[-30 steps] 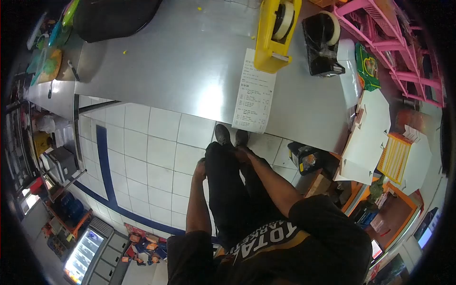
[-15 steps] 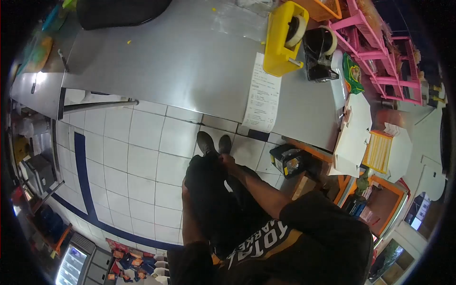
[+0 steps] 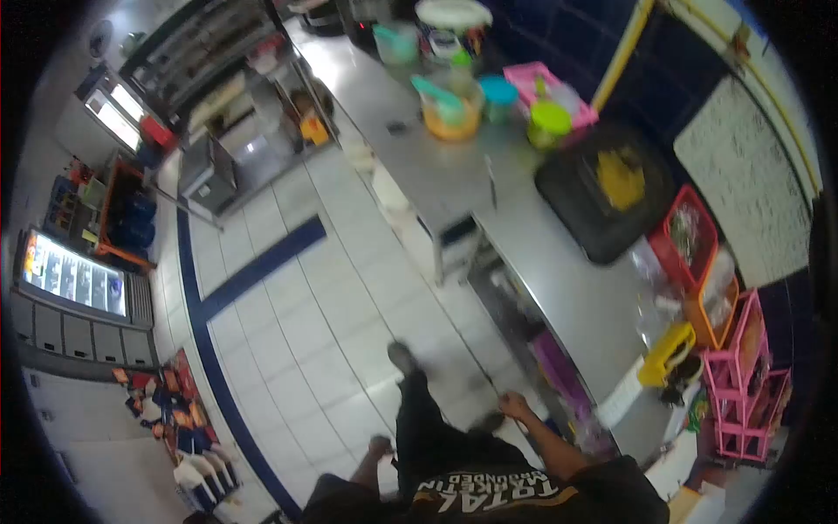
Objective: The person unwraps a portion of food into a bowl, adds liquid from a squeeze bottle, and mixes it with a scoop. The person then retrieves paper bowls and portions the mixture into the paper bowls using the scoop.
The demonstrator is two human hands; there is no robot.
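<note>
My left hand (image 3: pixel 380 445) hangs low beside my dark trousers (image 3: pixel 428 428), over the white tiled floor (image 3: pixel 297 375). Its fingers look curled, with nothing visible in them, though the hand is small and a little blurred. On the other side, my right hand (image 3: pixel 513 405) is held out by the front edge of the steel counter (image 3: pixel 559 271), apart from it. Its fingers are folded into a loose fist, and I see no object there. One dark shoe (image 3: pixel 401 356) is forward and the other is further back, near the right hand.
On the counter are a black tray (image 3: pixel 576 210) with yellow food, an orange-filled tub (image 3: pixel 451 118), a red basket (image 3: pixel 690 236), a yellow tape dispenser (image 3: pixel 666 354) and pink racks (image 3: pixel 738 349). Shelves with a purple item (image 3: pixel 559 375) sit below. A lit fridge (image 3: pixel 74 275) stands far left.
My view has swung left along the counter, and the tape dispenser now appears further right. My hands have come away from my thighs and parted. My feet are now in a stride.
</note>
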